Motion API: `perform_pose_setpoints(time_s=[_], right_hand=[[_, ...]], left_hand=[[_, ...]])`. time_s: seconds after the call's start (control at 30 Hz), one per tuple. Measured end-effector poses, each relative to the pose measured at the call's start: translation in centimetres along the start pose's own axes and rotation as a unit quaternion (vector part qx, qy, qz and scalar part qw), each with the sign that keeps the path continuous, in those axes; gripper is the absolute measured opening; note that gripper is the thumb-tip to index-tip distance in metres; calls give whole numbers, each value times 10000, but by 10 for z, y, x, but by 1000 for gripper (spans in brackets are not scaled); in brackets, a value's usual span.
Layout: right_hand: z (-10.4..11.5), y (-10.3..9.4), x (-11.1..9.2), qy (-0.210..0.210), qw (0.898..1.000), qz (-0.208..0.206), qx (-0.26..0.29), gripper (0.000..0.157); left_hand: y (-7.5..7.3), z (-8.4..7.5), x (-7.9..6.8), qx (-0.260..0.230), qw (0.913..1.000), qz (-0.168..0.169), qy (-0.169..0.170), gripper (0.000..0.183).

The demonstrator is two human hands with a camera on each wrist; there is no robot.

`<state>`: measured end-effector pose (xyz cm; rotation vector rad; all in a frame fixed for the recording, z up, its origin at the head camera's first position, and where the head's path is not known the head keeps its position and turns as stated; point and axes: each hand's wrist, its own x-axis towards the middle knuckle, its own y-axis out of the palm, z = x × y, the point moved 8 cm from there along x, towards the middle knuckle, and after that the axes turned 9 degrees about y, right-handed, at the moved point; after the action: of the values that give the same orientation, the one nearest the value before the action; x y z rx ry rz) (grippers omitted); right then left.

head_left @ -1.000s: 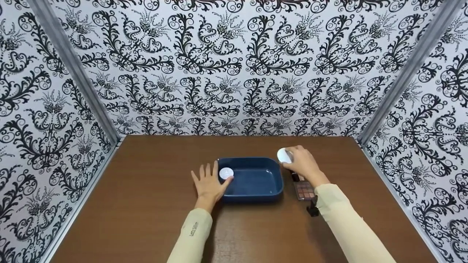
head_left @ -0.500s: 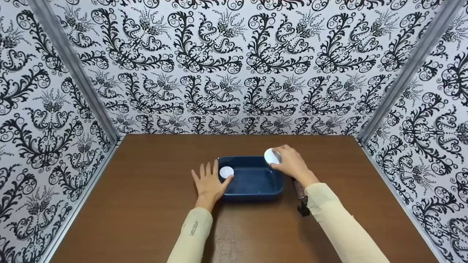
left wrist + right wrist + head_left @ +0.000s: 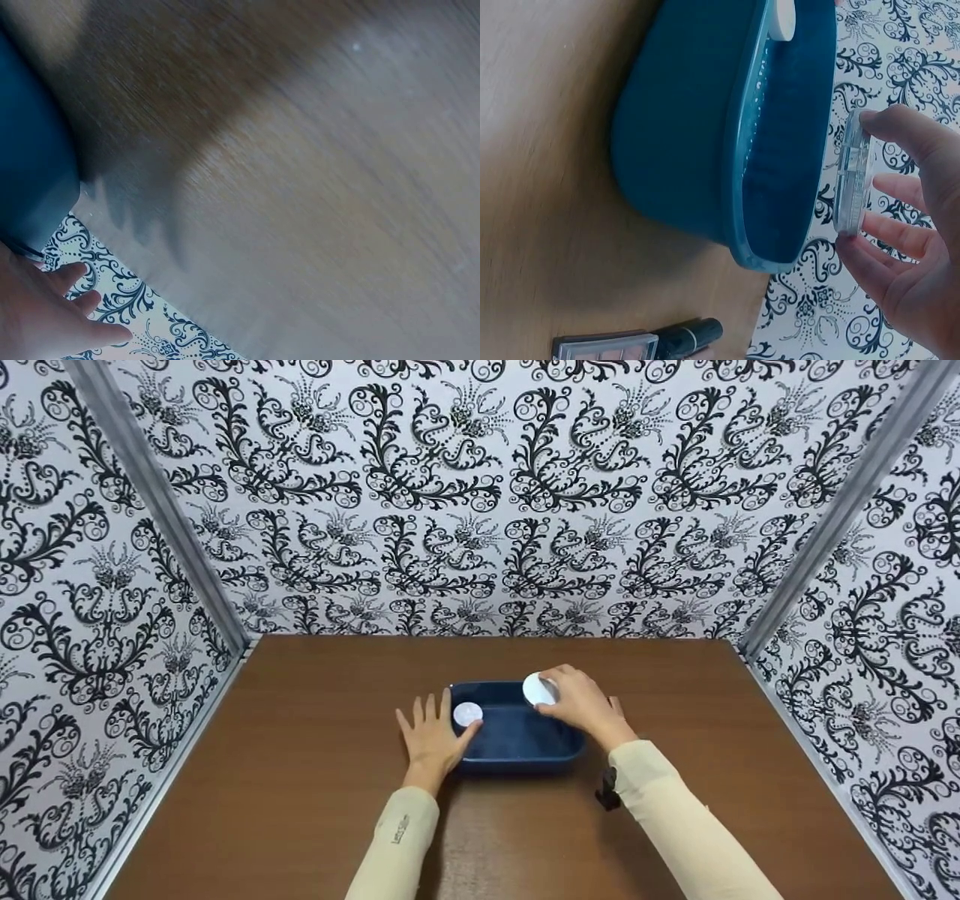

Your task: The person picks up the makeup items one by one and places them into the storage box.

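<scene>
A blue rectangular tub (image 3: 517, 765) stands on the wooden table. At its left end my left hand (image 3: 431, 739) rests with spread, straight fingers, the thumb over the rim. Inside, close to that thumb, lies a round white item (image 3: 468, 714); in the right wrist view a white round edge (image 3: 782, 19) shows over the tub wall. Above the tub's right part, my right hand (image 3: 585, 705) pinches a round compact (image 3: 539, 690) by its edge, thumb on one side and fingertips on the other. Seen side-on, the compact (image 3: 851, 174) has a clear case, apart from the tub.
Right of the tub, in the right wrist view, lie an eyeshadow palette (image 3: 607, 347) and a black tube (image 3: 690, 337). My right arm hides them in the head view. A black piece (image 3: 607, 791) sits by the right sleeve. Patterned walls surround the table (image 3: 300, 810).
My right hand has carried the compact leftward, from beyond the tub's right edge to above the tub. My left hand has stayed at the tub's left end.
</scene>
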<state>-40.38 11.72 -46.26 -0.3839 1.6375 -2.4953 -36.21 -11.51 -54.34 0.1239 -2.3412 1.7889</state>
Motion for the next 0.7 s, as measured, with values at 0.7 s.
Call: perform_pose_setpoints(time_s=[0.7], right_hand=[[21, 17, -1, -287, 9995, 28, 131, 54]], left_hand=[[0, -1, 1, -90, 9999, 17, -63, 93]])
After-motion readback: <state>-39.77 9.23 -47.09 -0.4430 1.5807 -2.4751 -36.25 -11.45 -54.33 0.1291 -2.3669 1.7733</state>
